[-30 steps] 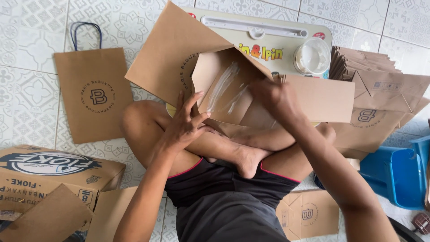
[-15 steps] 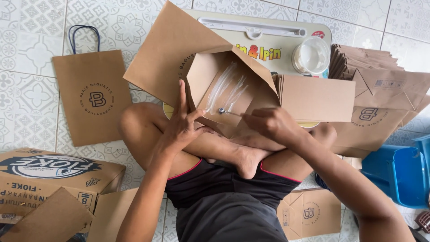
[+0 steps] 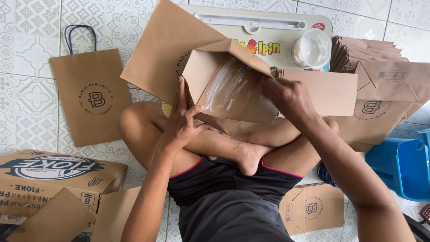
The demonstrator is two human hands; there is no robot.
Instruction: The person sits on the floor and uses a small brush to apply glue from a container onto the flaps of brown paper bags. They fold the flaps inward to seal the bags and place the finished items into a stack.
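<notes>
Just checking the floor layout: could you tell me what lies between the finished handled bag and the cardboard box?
Only bare patterned floor tile separates the handled bag from the cardboard box, in the head view.

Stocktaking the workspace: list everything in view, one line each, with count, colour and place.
unfinished paper bag: one, brown, glue-streaked flap, held above the lap
finished paper bag: one, brown, dark blue handle, flat on floor at left
folded bag stack: count unclear, brown, at right
lap table: one, pale, top centre
round tub: one, clear, on the lap table
cardboard carton: one, brown, lower left
plastic container: one, blue, right edge
left hand: pressing the bag's left edge
right hand: on the bag's right side
</notes>
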